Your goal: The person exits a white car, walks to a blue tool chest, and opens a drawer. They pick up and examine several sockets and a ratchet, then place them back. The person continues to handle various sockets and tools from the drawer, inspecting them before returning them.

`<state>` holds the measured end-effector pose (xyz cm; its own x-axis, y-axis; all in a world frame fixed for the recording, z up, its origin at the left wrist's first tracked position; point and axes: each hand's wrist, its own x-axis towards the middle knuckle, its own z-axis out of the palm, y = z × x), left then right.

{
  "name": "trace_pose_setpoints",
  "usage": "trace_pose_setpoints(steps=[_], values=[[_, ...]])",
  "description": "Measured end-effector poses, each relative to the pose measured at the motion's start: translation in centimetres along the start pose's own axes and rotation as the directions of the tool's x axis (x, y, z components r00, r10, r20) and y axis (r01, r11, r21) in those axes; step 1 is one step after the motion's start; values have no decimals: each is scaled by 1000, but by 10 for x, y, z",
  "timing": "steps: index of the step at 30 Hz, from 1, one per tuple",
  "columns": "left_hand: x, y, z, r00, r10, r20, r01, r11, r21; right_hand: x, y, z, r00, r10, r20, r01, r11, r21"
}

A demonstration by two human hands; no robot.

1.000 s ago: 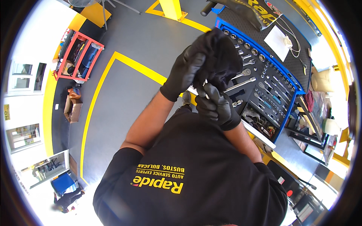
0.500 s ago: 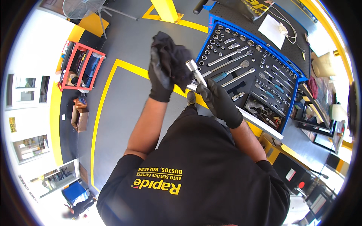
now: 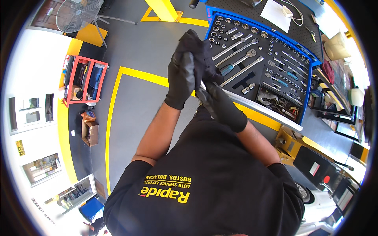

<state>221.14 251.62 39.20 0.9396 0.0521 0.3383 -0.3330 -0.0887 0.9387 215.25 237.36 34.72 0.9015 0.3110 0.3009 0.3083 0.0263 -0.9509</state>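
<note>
While clenching black cloth (image 3: pixel 198 55) in left hand (image 3: pixel 182 77), grasps mostly hidden metal tool (image 3: pixel 202 85) in nearer right hand (image 3: pixel 221 104), at its eleven o'clock, with long axis apparently toward cloth at twelve o'clock.

Grey floor (image 3: pixel 130 47), yellow line (image 3: pixel 145 76); white left wall (image 3: pixel 37 142) with windows (image 3: pixel 43 169); red cart (image 3: pixel 90 60) near wall; yellow post (image 3: pixel 163 10) beyond

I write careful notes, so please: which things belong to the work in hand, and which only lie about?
Work in hand:
black cloth, in the left grip
metal tool, mostly hidden, at the right grip
likely the open drawer

Lying about:
white sheet
standing fan
cardboard box
</note>
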Motion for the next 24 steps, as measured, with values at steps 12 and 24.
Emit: trace_pose_setpoints(steps=[12, 24], values=[[-13, -8, -7, 907, -382, 180, 422, 823, -381, 9, -20, -29, 856, 476, 201, -511, 837, 197], [-14, -12, 1, 914, -369, 169, 406, 833, -376, -3, 50, -21, 981, -169, 98, 179, 979, -102]])
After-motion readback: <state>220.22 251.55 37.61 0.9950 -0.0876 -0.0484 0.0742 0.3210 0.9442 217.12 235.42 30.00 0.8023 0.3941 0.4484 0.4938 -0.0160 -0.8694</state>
